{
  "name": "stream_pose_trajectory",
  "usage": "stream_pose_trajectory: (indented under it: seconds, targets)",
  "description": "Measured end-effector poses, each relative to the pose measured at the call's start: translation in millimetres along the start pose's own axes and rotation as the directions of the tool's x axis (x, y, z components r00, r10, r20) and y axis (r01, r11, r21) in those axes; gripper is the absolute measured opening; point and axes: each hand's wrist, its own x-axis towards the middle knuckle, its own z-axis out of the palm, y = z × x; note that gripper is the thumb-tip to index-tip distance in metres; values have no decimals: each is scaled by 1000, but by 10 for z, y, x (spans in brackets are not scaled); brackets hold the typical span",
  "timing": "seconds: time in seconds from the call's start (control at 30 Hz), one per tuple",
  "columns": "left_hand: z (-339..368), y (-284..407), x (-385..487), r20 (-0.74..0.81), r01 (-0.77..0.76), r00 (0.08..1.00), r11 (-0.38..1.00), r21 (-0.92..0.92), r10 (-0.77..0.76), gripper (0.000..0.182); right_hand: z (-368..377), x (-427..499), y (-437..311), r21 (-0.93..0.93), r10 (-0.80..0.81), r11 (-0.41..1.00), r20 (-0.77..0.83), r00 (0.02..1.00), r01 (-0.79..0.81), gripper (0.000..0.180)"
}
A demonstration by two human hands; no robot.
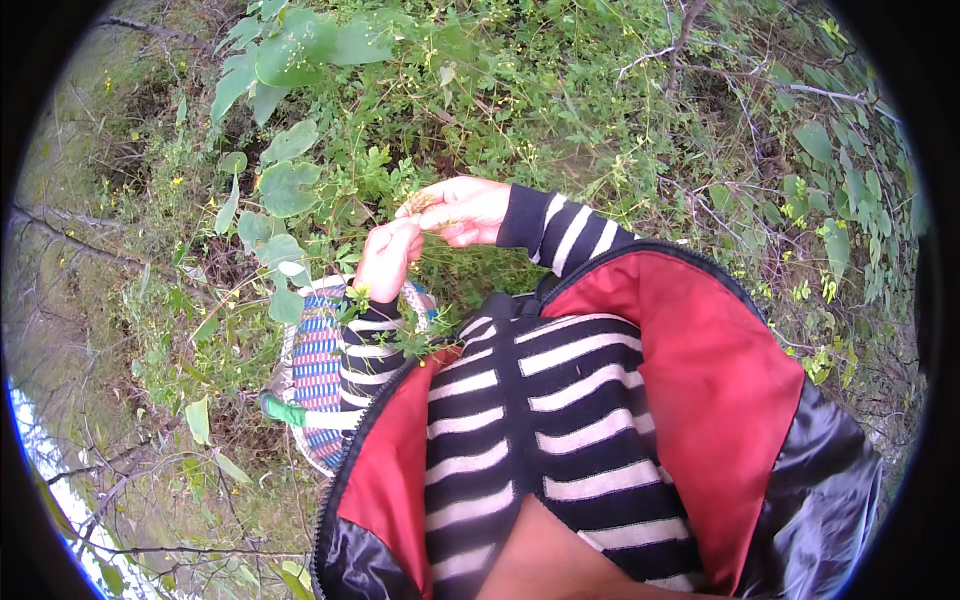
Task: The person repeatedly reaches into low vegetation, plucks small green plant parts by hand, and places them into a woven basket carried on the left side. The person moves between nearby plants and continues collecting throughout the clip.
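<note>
My right hand [469, 211] comes in from the right with bent fingers and holds a small tuft of yellowish-brown plant sprigs [421, 202]. Against its fingertips, my left hand [385, 259] has its fingers drawn together; whether a stem is pinched in them is hidden. Both hands are raised in front of my chest, among green leafy plants. At my left forearm is a woven basket [319, 352] in blue, red and white strips, partly covered by the striped sleeve. A green wrapping [283, 409] shows on its light-coloured handle.
Dense low green plants [525, 120] spread beyond my hands. Large-leaved stems [289, 187] stand left of them, close to the basket. Bare branches [679, 45] reach in at the upper right, and a thin dark branch [105, 251] crosses the left. My open red-lined jacket [712, 375] flares at both sides.
</note>
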Motion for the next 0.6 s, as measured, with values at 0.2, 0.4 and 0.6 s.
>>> stream_pose_trajectory:
  seconds: [0.2,0.4,0.6]
  targets:
    - [-23,-21,-8,-21,-25,999,907,421,37,29,165,46,-22,-414,-88,910,-247,965,-23,21]
    - [65,39,-20,-5,8,1000,939,344,-6,28,159,-51,-67,-414,-155,910,-294,943,21,14]
    - [170,62,19,50,-172,982,754,634,182,28,-62,-162,92,160,-106,970,-404,909,185,13]
